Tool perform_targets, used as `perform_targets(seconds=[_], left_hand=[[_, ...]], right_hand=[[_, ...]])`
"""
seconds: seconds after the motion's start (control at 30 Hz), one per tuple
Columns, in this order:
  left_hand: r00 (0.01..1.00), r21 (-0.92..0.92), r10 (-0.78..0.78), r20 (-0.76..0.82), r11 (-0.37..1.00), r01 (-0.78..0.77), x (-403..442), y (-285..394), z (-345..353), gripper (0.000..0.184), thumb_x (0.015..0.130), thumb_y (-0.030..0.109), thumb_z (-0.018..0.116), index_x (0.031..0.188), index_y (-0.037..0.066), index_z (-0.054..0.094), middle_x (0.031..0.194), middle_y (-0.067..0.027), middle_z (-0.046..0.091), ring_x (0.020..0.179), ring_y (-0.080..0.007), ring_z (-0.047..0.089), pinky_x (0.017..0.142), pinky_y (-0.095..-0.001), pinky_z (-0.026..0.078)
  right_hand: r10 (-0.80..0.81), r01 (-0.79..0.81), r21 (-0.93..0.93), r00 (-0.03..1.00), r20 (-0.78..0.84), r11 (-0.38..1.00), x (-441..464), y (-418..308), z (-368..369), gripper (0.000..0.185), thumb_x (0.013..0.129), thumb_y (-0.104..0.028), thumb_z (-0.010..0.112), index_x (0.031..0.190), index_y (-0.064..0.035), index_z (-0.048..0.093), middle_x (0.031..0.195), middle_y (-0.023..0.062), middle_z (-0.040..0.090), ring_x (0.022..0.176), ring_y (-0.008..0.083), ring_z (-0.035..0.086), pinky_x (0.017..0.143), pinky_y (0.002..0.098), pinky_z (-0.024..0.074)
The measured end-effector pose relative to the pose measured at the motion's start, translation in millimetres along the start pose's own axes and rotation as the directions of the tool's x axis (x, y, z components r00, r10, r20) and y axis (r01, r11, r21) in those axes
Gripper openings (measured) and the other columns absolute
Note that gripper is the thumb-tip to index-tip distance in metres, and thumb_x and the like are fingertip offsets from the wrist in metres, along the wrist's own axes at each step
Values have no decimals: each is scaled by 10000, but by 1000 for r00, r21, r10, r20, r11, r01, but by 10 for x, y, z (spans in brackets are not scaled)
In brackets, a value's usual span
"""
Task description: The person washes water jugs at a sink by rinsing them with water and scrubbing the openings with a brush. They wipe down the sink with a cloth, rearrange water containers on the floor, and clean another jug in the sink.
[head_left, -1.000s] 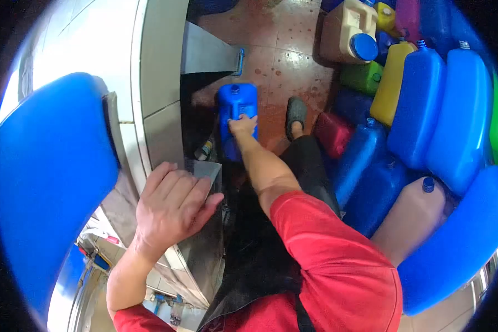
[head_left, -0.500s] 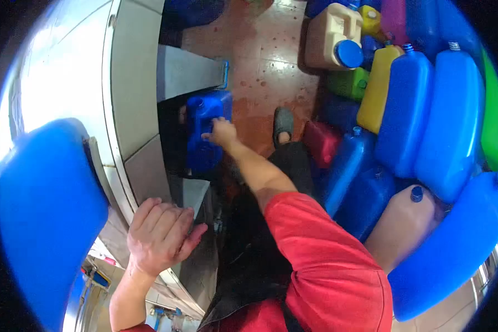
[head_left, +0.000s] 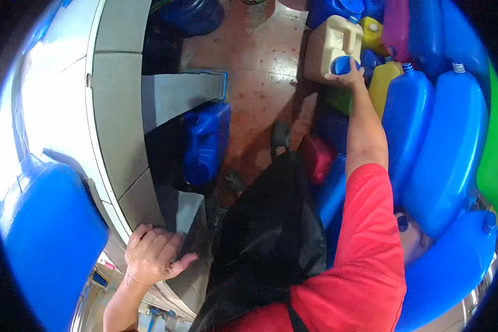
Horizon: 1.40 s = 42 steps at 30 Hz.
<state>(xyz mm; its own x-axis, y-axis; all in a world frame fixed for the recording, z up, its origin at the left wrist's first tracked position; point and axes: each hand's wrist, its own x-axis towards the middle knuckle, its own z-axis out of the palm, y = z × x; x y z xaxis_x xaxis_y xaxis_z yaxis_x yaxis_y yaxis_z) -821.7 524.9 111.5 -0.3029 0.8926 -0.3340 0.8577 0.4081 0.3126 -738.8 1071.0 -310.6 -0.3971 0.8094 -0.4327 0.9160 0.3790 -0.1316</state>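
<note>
Stretched far forward, my right hand (head_left: 348,77) has its fingers around the wide blue cap (head_left: 342,65) of a beige jerrycan (head_left: 322,50). The jerrycan stands at the near side of a heap of plastic containers, its moulded handle on top. My left hand (head_left: 154,255) rests at the tiled counter edge (head_left: 135,202), fingers curled over it and thumb sticking out. A blue jerrycan (head_left: 207,141) stands below the counter, between two pale supports, with neither hand on it.
Several blue containers (head_left: 445,155), a yellow one (head_left: 383,83) and a red one (head_left: 317,157) crowd the right side. A large blue container (head_left: 50,238) stands at left. Wet reddish floor tiles (head_left: 254,91) run between counter and heap. A dark apron (head_left: 265,232) covers my front.
My right hand has left the blue jerrycan under the counter and swung right to the beige jerrycan's cap. My left hand stays at the counter edge. The view has shifted slightly.
</note>
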Motion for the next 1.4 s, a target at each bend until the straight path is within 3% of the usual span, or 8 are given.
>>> perform_targets(seconds=[0.07, 0.4, 0.63, 0.93, 1.0, 1.2, 1.27, 1.4], left_hand=[[1000, 19, 9, -11, 1000, -9, -13, -4, 17, 467, 653, 507, 802, 853, 90, 733, 785, -40, 617, 751, -236, 597, 829, -425, 463], [1000, 45, 3, -8, 999, -2, -56, 18, 46, 496, 657, 557, 783, 840, 98, 740, 771, -36, 614, 768, -224, 594, 857, -437, 460], [1000, 61, -19, -14, 998, 20, -13, 41, 36, 504, 652, 562, 783, 823, 90, 729, 734, -35, 619, 728, -229, 592, 862, -442, 455], [998, -24, -3, -66, 1000, 2, 4, 32, 33, 491, 618, 505, 818, 821, 72, 706, 707, -42, 596, 665, -237, 571, 822, -438, 465], [997, -34, 0, -73, 999, -2, 5, 20, 16, 488, 609, 491, 828, 821, 70, 703, 706, -44, 593, 659, -239, 568, 817, -439, 466], [994, -42, 34, -105, 998, -39, -1, 15, 25, 509, 609, 493, 830, 838, 57, 699, 705, -58, 583, 666, -262, 558, 818, -438, 466], [993, -5, 66, -102, 998, -67, 28, 42, -29, 457, 610, 441, 851, 807, 63, 687, 721, -42, 606, 694, -232, 586, 827, -405, 469], [990, -31, 65, -124, 997, -69, -23, 18, 13, 508, 619, 478, 834, 854, 48, 700, 726, -74, 596, 713, -288, 582, 835, -448, 467]], right_hand=[[-39, 33, 65, 995, 93, 997, -6, -37, 37, 1277, 515, -532, 931, 1546, -348, 199, 1569, 258, 161, 1388, 509, 302, 999, 675, 404], [1, 5, -110, 999, 49, 994, -6, -379, 67, 1209, 562, -454, 910, 1538, -322, 208, 1461, 256, 307, 1248, 505, 485, 1015, 525, 470], [-186, 189, -136, 982, 38, 972, -330, -477, -14, 1120, 613, -311, 906, 1513, -368, 241, 1422, 208, 390, 1245, 478, 490, 958, 534, 508], [-291, 271, -206, 954, -71, 940, -683, -727, 527, 1244, 534, -446, 927, 1523, -126, 244, 1293, 265, 464, 1094, 466, 587, 907, 492, 540], [-391, 339, -253, 899, -196, 906, -956, -813, 742, 852, 756, -236, 752, 1479, -91, 326, 1180, 247, 504, 953, 415, 631, 774, 440, 569], [-296, 245, -293, 944, -145, 924, -1858, -1206, 1253, 777, 818, -219, 707, 1480, -108, 316, 1274, 260, 455, 925, 393, 598, 699, 446, 573], [-225, 195, -260, 970, -93, 946, -2132, -1324, 1392, 1159, 550, -321, 948, 1487, -158, 286, 1313, 249, 426, 1091, 449, 562, 867, 499, 548], [-213, 210, -150, 977, -4, 966, -2721, -1367, 1527, 1155, 494, -310, 969, 1429, -141, 313, 1279, 229, 449, 1048, 450, 588, 861, 472, 554]])
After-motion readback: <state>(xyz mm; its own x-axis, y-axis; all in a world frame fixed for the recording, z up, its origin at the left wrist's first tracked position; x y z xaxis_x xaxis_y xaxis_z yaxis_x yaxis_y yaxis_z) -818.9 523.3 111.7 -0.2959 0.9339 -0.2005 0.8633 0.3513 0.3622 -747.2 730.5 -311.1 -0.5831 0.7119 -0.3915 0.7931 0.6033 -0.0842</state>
